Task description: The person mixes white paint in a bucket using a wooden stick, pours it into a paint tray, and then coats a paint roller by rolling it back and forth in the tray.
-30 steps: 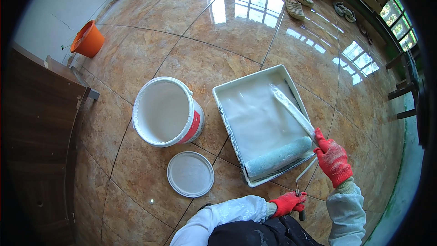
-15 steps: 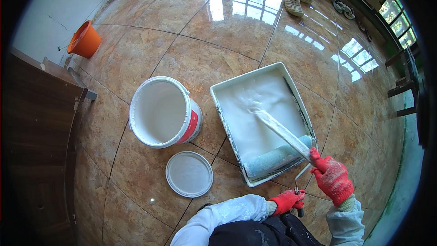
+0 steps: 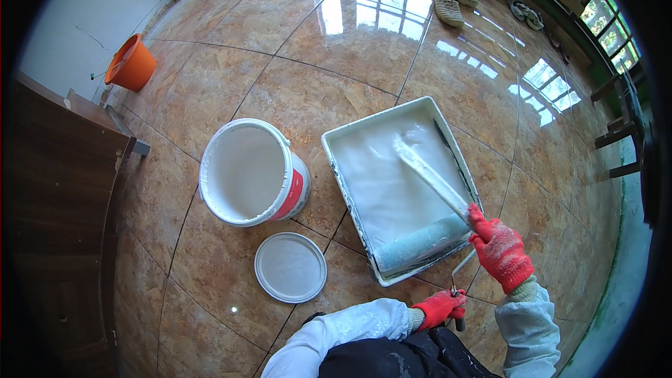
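Note:
In a red glove, my right hand (image 3: 500, 248) is closed around a paint-coated stirring stick (image 3: 434, 176). The stick slants across the paint tray (image 3: 337, 168), its far end in the white paint (image 3: 374, 182). My left hand (image 3: 439, 307), also red-gloved, grips the paint roller's handle (image 3: 459, 323) just off the tray's near edge. The light blue roller sleeve (image 3: 423, 243), partly coated white, lies along the near end of the tray. Left of the tray stands an open white paint bucket (image 3: 297, 185), its inside smeared with paint. A round bucket lid (image 3: 290, 267) lies flat on the floor.
Glossy brown tiles (image 3: 322, 91) cover the floor. A dark wooden cabinet (image 3: 63, 224) stands at the left, with an orange bucket (image 3: 133, 64) beyond it. Clogs (image 3: 448, 8) and other shoes (image 3: 526, 14) lie at the far right. A dark wooden chair or bench (image 3: 623, 133) is by the right wall.
My right hand has moved up and a little left. The stick's tip has shifted farther up the tray through the paint. My left hand and the roller have hardly moved.

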The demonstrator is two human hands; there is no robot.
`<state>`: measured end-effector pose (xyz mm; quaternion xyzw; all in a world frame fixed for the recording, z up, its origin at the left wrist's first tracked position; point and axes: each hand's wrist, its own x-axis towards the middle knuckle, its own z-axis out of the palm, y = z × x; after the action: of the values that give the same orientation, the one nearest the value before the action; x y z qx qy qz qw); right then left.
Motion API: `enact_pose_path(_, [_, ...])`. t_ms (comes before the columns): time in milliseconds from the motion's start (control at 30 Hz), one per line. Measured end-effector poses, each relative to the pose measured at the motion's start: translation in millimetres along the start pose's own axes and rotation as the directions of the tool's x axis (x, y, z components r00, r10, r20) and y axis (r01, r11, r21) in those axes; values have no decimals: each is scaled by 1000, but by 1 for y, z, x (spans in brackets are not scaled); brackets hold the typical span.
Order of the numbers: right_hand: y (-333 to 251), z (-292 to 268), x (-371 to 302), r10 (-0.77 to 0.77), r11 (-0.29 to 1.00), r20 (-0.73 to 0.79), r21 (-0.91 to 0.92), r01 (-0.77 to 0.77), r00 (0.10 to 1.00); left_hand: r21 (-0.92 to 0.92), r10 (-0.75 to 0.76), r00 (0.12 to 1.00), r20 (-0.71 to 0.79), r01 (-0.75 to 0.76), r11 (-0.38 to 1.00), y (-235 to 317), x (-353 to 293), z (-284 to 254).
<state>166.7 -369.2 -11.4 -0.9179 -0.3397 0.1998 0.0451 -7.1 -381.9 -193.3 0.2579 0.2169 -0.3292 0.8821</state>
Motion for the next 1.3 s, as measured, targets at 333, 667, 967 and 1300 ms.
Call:
enact_pose_path(333, [-6, -21, -42, -32, 998, 47, -46, 34, 998, 31, 19, 1000, 12, -19, 999, -4, 5, -1])
enact_pose_path(667, [5, -8, -12, 19, 998, -5, -66, -20, 1000, 31, 20, 1000, -4, -20, 999, -3, 5, -2])
enact_pose_path(967, [-9, -3, -33, -116, 993, 66, -1, 117, 991, 34, 34, 999, -19, -34, 999, -4, 5, -4])
enact_pose_path(1300, [16, -17, -34, 149, 982, 22, -118, -146, 989, 156, 28, 993, -115, -10, 988, 3, -7, 0])
